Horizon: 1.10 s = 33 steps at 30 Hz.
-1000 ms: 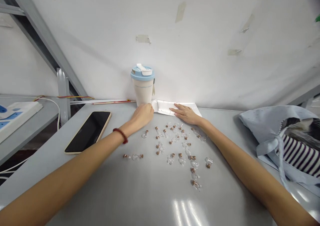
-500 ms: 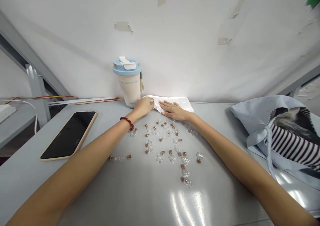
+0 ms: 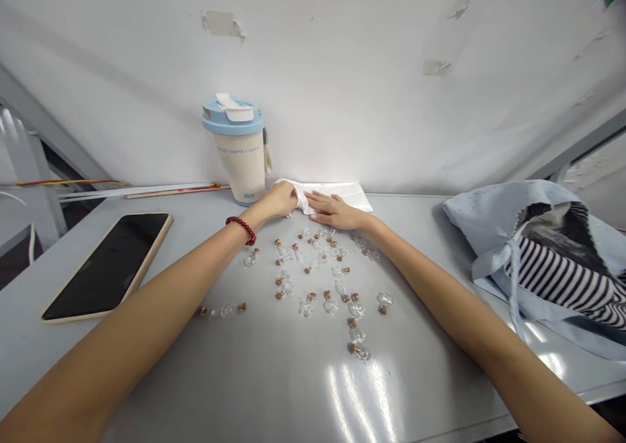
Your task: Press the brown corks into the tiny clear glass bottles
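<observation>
Against the wall lies a flat white packet (image 3: 356,195), with crumpled tissue-like material (image 3: 304,203) at its left end. My left hand (image 3: 280,199), a dark red bead bracelet on its wrist, is closed on that crumpled material; the fingertips are partly hidden. Stretched out flat, my right hand (image 3: 337,211) rests on the packet's front part. Nearer to me, many tiny clear glass bottles with cork stoppers lie scattered over the grey table, among them one bottle (image 3: 330,303) in the middle and one (image 3: 359,350) closest to me.
A cream cup (image 3: 242,162) with a blue lid stands just left of my left hand. At the left lies a phone (image 3: 110,267), screen up. A light blue cloth bag (image 3: 474,211) with striped fabric inside sits at the right. Thin sticks (image 3: 171,191) lie along the wall.
The view has shifted slightly. My left hand stays closed at the packet's left end, where the crumpled material bunches up a little more. My right hand remains flat on the packet.
</observation>
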### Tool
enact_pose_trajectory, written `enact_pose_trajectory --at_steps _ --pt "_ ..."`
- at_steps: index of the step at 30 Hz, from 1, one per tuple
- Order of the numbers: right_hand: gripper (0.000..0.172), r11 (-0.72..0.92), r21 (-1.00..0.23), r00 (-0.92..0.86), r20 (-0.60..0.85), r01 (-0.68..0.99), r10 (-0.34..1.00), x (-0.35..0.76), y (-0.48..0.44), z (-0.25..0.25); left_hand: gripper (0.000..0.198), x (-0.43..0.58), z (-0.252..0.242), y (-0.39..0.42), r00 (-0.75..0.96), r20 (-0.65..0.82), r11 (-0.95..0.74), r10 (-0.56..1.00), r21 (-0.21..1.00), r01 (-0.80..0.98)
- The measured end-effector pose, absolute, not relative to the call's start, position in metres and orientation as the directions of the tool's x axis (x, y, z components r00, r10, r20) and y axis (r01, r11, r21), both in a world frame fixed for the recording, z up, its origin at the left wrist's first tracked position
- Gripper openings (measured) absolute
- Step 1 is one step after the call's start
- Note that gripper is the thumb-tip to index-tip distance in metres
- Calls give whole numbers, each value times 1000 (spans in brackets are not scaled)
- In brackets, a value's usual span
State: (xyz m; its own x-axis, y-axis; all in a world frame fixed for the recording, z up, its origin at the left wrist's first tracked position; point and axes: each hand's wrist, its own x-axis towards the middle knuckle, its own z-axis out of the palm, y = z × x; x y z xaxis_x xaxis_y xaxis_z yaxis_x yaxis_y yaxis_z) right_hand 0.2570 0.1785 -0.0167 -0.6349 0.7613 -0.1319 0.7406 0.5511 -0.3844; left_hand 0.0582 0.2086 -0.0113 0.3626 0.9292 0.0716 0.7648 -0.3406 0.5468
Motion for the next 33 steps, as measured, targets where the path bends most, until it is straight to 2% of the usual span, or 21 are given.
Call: enact_pose_trajectory --at_steps 8,14,28,33 --pt "64 541 -384 -626 -141 748 767 256 177 -15 24 51 -13 195 257 186 -316 948 497 808" --pt "64 542 -391 -628 -132 744 767 256 177 -15 31 41 -18 188 227 220 -312 949 535 785" --pt "62 550 -368 -629 -140 750 765 256 177 -15 7 50 -5 203 399 22 -283 917 742 608" --pt "58 552 -385 -634 -122 739 764 256 176 -15 10 52 -1 195 424 17 -262 905 809 526"
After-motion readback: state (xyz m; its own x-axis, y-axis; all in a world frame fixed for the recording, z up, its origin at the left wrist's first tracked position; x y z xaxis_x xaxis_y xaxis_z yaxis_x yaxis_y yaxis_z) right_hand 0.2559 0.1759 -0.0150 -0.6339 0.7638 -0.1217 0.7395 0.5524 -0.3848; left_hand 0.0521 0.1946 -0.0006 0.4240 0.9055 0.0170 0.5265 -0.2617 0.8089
